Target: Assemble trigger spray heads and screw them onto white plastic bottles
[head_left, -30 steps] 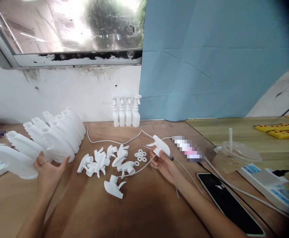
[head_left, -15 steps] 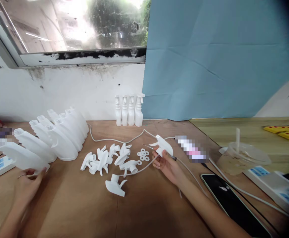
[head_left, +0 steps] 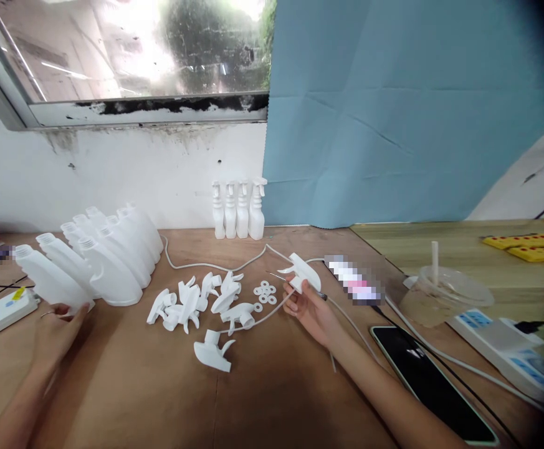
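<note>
My left hand grips the base of a white open-necked bottle that leans at the near end of the bottle group. A white spray head is in my right hand, along with a thin metal-tipped tool whose point sticks out to the left. Several loose spray heads lie piled in the middle of the table, and one with a tube lies nearer. Beside the pile sit several small white rings.
Four capped spray bottles stand by the wall. On the right are a phone, a blurred lit device, a plastic cup, cables and a power strip. Another power strip lies at the left.
The bottle in my left hand has moved slightly up and right, closer against the other bottles. My right hand still holds the spray head and tool. The view has shifted slightly.
</note>
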`<state>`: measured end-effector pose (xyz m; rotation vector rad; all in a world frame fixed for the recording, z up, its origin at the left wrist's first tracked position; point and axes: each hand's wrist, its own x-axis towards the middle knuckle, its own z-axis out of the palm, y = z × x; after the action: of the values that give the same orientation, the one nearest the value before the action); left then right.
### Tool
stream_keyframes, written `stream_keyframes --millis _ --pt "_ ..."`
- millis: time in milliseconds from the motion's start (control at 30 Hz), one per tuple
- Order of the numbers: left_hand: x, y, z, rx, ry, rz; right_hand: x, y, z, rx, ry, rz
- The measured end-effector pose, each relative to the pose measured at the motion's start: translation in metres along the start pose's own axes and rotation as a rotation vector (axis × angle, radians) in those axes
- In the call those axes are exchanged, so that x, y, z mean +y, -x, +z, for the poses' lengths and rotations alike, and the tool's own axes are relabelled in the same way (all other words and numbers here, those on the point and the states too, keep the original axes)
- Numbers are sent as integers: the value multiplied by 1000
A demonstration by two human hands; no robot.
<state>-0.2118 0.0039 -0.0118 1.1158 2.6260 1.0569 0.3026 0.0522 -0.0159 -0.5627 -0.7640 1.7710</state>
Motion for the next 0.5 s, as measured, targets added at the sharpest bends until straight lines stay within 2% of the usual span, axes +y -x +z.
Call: stream_keyframes --millis 300,500 --pt "-1 -14 15 -10 -8 68 1 -4 -4 -9 -57 6" --pt "-2 -17 21 -12 10 49 -2 -6 -9 28 -107 17"
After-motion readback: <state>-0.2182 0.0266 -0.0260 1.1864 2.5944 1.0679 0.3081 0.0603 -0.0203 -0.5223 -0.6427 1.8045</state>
